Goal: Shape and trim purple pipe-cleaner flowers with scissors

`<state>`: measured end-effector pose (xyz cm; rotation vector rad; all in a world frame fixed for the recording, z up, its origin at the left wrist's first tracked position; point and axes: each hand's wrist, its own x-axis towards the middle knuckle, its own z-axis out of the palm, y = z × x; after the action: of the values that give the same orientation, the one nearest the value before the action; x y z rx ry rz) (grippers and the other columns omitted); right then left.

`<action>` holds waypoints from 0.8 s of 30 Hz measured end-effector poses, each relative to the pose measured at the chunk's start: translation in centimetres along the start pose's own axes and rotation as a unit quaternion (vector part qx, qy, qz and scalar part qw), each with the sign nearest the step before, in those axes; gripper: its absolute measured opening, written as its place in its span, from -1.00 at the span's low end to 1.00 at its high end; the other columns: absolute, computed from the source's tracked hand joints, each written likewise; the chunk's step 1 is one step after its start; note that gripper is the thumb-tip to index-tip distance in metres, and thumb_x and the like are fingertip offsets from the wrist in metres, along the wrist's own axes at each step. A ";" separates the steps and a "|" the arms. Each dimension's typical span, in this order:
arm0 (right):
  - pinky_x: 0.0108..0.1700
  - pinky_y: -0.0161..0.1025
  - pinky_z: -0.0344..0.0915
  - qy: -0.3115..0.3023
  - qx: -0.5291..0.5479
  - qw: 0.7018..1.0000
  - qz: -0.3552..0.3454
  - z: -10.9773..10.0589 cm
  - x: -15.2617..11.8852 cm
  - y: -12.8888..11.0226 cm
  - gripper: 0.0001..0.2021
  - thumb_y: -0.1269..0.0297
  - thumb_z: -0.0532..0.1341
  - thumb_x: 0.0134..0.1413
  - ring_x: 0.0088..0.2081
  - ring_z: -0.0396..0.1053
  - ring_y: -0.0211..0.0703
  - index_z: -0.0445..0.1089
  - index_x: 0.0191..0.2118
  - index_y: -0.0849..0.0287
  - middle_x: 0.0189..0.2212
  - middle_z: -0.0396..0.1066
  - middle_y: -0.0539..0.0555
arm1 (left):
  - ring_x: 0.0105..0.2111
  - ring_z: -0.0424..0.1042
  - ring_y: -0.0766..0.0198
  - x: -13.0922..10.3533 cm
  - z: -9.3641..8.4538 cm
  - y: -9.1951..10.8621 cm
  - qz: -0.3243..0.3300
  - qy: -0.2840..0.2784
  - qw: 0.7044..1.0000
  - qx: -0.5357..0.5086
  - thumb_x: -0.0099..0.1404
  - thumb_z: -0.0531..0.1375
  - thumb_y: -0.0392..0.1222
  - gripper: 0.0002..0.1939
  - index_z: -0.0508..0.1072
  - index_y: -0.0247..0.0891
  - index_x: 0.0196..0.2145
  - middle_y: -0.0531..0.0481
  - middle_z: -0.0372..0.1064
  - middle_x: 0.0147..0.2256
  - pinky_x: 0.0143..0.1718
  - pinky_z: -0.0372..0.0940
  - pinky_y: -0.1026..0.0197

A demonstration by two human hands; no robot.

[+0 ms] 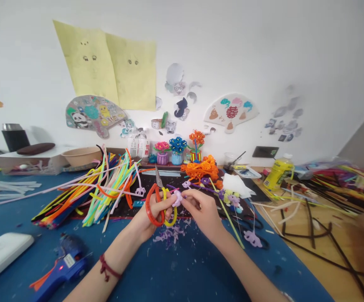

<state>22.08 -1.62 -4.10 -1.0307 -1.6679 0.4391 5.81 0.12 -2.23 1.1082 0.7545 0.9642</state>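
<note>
Head view: my left hand (148, 222) grips scissors (161, 184) and, with my right hand (205, 212), pinches the lilac flower (177, 198) above the tabletop (156, 272); I'd squeeze lightly, keeping the blades (158, 175) angled away so its loops hold their shape

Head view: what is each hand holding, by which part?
The left hand holds metal scissors by their red-and-yellow handles and, with the right hand, pinches a lilac flower by opposite sides.

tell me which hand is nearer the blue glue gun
Left. The left hand, holding scissors, is ahead and to the right of the glue gun; the right hand is farther right, beyond the small lilac piece.
</note>
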 end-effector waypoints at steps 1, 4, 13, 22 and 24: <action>-0.50 -0.32 0.10 -0.004 0.005 1.000 -0.010 -0.1 0.0 0.0 -0.84 0.21 0.17 0.13 -0.57 0.13 -0.28 0.43 -0.33 0.16 -0.56 0.28 -0.04 | -0.70 0.08 0.52 -0.1 0.0 0.0 -0.002 -0.006 1.000 -0.003 0.03 0.35 -0.06 -0.70 0.36 -0.31 -0.53 0.18 0.17 -0.75 -0.64 0.00 0.41; -0.47 -0.31 0.14 -0.024 0.028 0.999 -0.014 -0.3 0.0 0.3 -0.83 0.19 0.17 0.13 -0.53 0.17 -0.26 0.41 -0.38 0.16 -0.51 0.33 0.00 | -0.70 0.07 0.53 -0.2 0.0 0.1 -0.008 -0.020 1.000 -0.015 0.02 0.36 -0.07 -0.71 0.37 -0.32 -0.53 0.17 0.16 -0.73 -0.64 -0.04 0.41; -0.33 -0.26 0.22 -0.094 0.153 0.982 0.054 -0.2 0.3 1.1 -0.77 0.10 0.22 0.08 -0.41 0.28 -0.20 0.41 -0.38 0.18 -0.45 0.37 0.03 | -0.70 0.04 0.51 -0.3 0.2 -0.2 -0.024 -0.048 0.998 -0.023 0.00 0.35 -0.05 -0.72 0.43 -0.32 -0.53 0.15 0.14 -0.73 -0.65 -0.09 0.37; -0.52 -0.37 0.13 -0.147 0.292 0.924 0.201 -1.2 0.3 -0.3 -0.77 0.13 0.30 0.00 -0.58 0.23 -0.35 0.44 -0.39 0.23 -0.58 0.35 -0.04 | -0.72 0.10 0.52 -0.4 0.5 0.1 -0.008 0.001 1.000 0.010 0.15 0.22 0.07 -0.62 0.42 -0.34 -0.56 0.12 0.19 -0.74 -0.64 0.00 0.40; -0.53 -0.38 0.15 -0.106 0.337 0.909 0.220 -1.2 0.5 0.0 -0.77 0.15 0.31 -0.02 -0.58 0.26 -0.35 0.43 -0.43 0.24 -0.58 0.37 -0.03 | -0.72 0.14 0.50 -0.4 0.5 0.3 0.007 0.017 1.000 0.025 0.16 0.20 0.10 -0.59 0.40 -0.34 -0.56 0.12 0.20 -0.75 -0.63 0.05 0.40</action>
<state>23.11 -1.50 -3.38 -0.8344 -1.2868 1.3609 6.01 -0.39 -1.80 1.1437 0.8044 0.9825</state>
